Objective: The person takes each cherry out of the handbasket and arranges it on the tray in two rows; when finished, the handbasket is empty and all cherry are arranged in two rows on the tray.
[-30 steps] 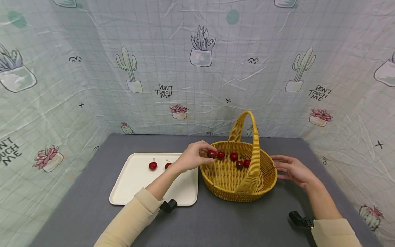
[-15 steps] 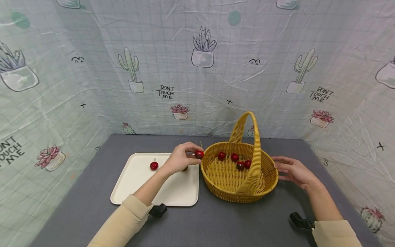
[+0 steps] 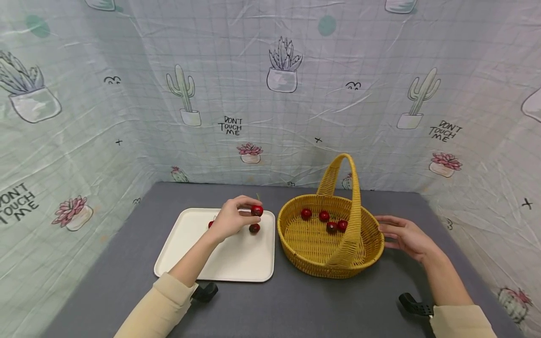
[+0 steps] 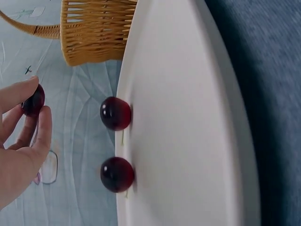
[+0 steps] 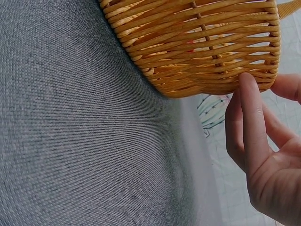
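My left hand [image 3: 235, 218] pinches a dark red cherry [image 3: 257, 210], its stem pointing up, above the far right part of the white tray [image 3: 236, 263]. In the left wrist view the held cherry [image 4: 34, 101] sits between thumb and fingertips. Two more cherries lie on the tray: one [image 3: 254, 228] just below the held one, the other [image 3: 211, 224] partly hidden behind my left hand. Right of the tray stands a yellow wicker basket [image 3: 291, 251] with several cherries [image 3: 324, 216] inside. Fairly straight fingers of my right hand [image 3: 407, 237] touch the basket's right side near the rim.
The basket's tall arched handle [image 3: 354, 197] rises over its middle. Grey cloth [image 3: 304, 310] covers the table. A patterned curtain [image 3: 211, 84] closes off the back and both sides. Black wrist mounts [image 3: 204, 292] hang under both forearms.
My left hand has carried the cherry leftward, from over the basket's left rim to above the tray. My right hand stays at the basket, and the basket's cherries have not moved.
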{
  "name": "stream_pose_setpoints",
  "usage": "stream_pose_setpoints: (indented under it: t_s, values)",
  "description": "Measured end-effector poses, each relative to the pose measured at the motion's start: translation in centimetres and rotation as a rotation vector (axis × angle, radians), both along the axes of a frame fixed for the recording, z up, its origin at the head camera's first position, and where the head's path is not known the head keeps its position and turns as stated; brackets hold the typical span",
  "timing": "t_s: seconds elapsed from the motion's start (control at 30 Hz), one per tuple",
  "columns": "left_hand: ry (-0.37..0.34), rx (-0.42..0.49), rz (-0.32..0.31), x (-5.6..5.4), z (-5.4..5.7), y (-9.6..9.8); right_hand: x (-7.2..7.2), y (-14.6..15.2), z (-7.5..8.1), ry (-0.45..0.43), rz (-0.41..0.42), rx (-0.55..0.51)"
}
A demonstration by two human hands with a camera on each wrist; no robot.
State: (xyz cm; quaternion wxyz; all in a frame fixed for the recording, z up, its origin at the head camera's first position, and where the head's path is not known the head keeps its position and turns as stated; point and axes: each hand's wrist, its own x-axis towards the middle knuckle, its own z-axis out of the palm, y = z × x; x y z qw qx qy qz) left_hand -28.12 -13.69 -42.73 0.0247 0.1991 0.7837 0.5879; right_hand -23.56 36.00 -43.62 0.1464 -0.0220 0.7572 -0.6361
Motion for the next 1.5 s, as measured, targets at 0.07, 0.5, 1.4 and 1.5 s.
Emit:
stream_pose_setpoints:
  t_s: [0.07,0.5,1.4,1.5]
  values:
    - [0.000,-0.003,0.024,0.1,-0.1,-0.5,0.0,0.0,0.0,0.001,-0.003,0.003]
    - [-0.041,-0.006,0.135,0.7,0.2,-4.3,0.2,-0.1,-0.1,0.031,-0.018,0.028]
    - [-0.014,-0.281,0.168,0.5,-1.6,-12.6,0.1,-0.5,-0.2,0.031,-0.037,0.046]
    - [-0.011,-0.288,0.171,0.4,-1.6,-13.1,0.2,-0.5,-0.2,0.026,-0.041,0.044]
